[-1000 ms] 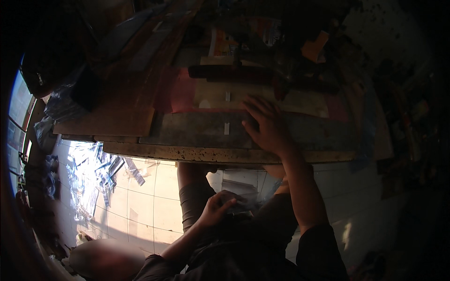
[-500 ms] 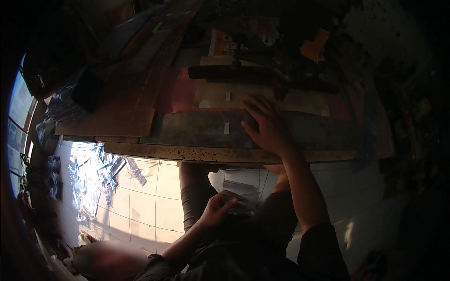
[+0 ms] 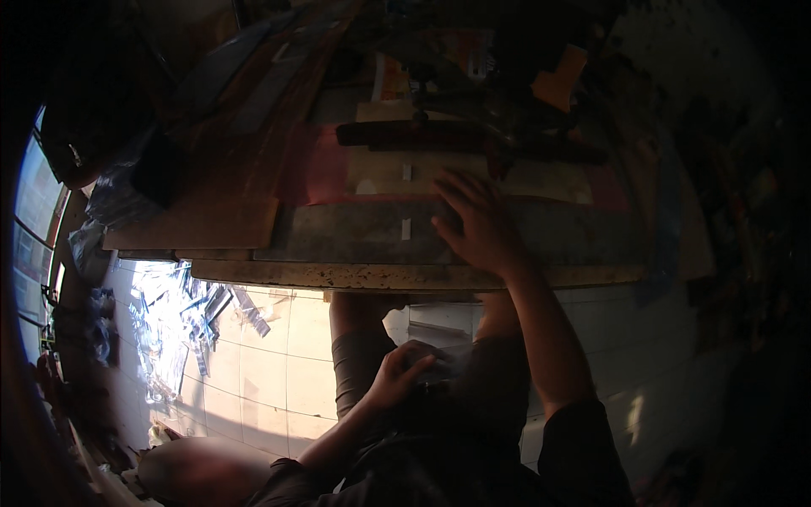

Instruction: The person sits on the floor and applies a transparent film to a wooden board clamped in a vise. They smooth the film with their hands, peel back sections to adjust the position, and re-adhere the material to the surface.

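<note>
My right hand (image 3: pixel 479 221) lies palm down on the bench, fingers apart and holding nothing. Its fingertips reach the edge of a pale yellowish strip (image 3: pixel 389 175) with reddish ends; the palm is over a dark grey board (image 3: pixel 338 232). Two small whitish pieces lie left of the fingers: one piece (image 3: pixel 407 172) on the strip, another piece (image 3: pixel 406 229) on the grey board. Over my lap, my left hand (image 3: pixel 400 373) is closed, thumb on top, on what looks like a thin see-through plastic piece (image 3: pixel 446 365). Blur and shade hide its outline.
A dark bar (image 3: pixel 405 133) crosses the bench beyond the strip, with an orange piece (image 3: pixel 561 80) farther right. Brown board (image 3: pixel 198 207) covers the left. Shiny plastic scraps (image 3: pixel 173 317) litter the sunlit floor; another person's head (image 3: pixel 198 469) is at lower left.
The whole view has shifted slightly. My right hand stays in the same spot on the bench. Over my lap, the see-through piece at my left hand looks darker and less distinct.
</note>
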Tool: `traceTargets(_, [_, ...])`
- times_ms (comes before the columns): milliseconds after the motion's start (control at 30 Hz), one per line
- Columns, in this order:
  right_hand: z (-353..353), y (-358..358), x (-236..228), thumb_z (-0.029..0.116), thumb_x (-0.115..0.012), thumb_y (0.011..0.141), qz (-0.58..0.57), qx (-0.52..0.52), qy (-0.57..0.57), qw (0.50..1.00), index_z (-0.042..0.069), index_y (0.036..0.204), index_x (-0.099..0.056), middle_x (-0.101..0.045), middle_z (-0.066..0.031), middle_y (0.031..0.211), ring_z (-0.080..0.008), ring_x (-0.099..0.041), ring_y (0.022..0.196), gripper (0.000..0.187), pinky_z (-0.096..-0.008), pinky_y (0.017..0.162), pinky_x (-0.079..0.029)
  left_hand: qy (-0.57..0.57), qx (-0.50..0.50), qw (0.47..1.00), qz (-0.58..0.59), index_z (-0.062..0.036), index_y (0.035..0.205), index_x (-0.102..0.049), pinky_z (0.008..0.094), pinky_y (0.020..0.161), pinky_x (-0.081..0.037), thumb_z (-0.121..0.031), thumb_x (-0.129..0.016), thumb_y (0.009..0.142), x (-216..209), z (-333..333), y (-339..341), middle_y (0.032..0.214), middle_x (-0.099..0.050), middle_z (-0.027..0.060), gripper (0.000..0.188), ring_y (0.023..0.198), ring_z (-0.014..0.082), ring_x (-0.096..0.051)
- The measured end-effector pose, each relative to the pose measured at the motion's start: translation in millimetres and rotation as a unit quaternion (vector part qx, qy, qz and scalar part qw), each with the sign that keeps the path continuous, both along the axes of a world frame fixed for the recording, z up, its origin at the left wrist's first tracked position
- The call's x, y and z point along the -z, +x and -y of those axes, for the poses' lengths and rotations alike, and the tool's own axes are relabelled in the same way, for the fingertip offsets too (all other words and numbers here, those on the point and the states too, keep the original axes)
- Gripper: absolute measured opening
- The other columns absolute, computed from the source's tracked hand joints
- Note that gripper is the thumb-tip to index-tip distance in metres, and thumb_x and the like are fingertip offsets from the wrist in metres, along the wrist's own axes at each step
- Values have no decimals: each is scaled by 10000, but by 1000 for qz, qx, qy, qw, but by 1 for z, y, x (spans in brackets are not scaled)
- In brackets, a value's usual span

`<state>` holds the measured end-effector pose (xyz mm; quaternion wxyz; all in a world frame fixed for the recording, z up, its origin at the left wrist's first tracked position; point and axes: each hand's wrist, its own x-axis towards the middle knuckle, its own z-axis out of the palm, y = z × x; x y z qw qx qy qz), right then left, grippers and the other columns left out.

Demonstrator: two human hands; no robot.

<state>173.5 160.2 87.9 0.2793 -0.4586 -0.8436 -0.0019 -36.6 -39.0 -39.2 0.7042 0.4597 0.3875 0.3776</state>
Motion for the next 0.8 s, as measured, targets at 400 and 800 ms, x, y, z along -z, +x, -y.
traceTargets(400, [1,0,1,307,-686,938,0,-1,21,1000,31,1369,-597,-529,-175,1489,-335,-454,1425,520,-503,1205,-333,19,-1,1000,-8,40,1177,-639,393,943,-593,-135,-593,1053,0,3,-2,1158,-730,192,219,1063,243,-723])
traceTargets(800, [67,8,-15,202,-652,982,-90,-17,-19,996,31,1342,-628,-589,-158,1413,-350,-507,1374,399,-470,1161,-411,-35,-32,999,25,16,1158,-679,316,950,-542,-162,-646,1036,-6,5,-2,1085,-750,104,218,1050,156,-700])
